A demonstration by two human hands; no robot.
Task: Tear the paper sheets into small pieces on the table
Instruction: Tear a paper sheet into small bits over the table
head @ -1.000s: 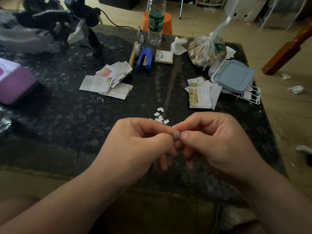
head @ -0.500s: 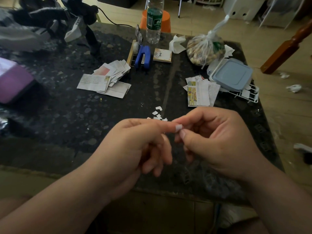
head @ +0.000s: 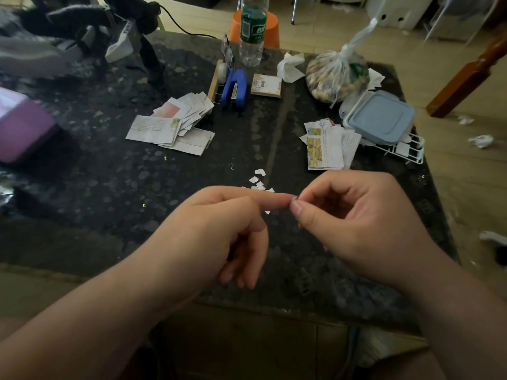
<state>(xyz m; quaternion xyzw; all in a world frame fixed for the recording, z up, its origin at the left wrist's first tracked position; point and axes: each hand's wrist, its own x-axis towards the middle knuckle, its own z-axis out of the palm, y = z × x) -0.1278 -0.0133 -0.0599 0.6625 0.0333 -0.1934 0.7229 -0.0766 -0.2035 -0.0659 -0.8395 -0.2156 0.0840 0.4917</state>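
Tiny grey-white paper scrap (head: 294,199), pinched between thumb and forefinger of the right hand (head: 356,223); the left hand (head: 216,231) touches it with a straight forefinger, other fingers loosely curled. Small white torn pieces (head: 259,182) lie just beyond on the dark table (head: 109,187).

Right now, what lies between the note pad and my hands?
Head view: small torn pieces lie on the table just beyond the left hand and the right hand, which pinches a scrap; up to the note pad the top is bare.
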